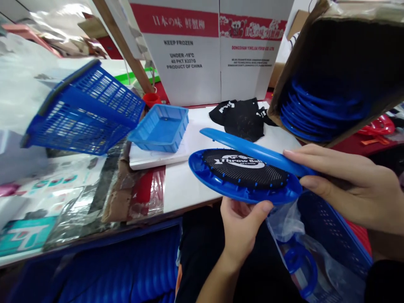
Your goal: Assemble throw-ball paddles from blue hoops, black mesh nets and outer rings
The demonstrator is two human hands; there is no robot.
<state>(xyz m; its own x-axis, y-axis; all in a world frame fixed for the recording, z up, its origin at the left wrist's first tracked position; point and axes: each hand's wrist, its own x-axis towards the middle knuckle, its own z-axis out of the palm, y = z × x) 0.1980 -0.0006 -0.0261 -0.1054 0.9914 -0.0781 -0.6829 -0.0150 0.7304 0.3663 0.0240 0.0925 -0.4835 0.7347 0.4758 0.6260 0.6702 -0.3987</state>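
Note:
My left hand (241, 227) grips the near edge of a blue plastic disc frame (208, 176) from below. Black mesh (246, 170) printed "Throw Ball" lies inside that frame, with blue pegs around its edge. Above it, tilted, is a blue ring (249, 145), pinched at its right end between the thumb and fingers of my right hand (347, 181). Ring and frame are apart at the left and close together at the right. Behind them on the white table top (179, 185) lie several black mesh pieces (243, 120).
An open cardboard box (299, 54) at the right holds several blue rings (309, 109). A light blue tray (160, 126) and a tilted blue basket (88, 109) stand at the left. White cartons (202, 80) block the back. Below right sits a dark blue crate (334, 227) with plastic bags.

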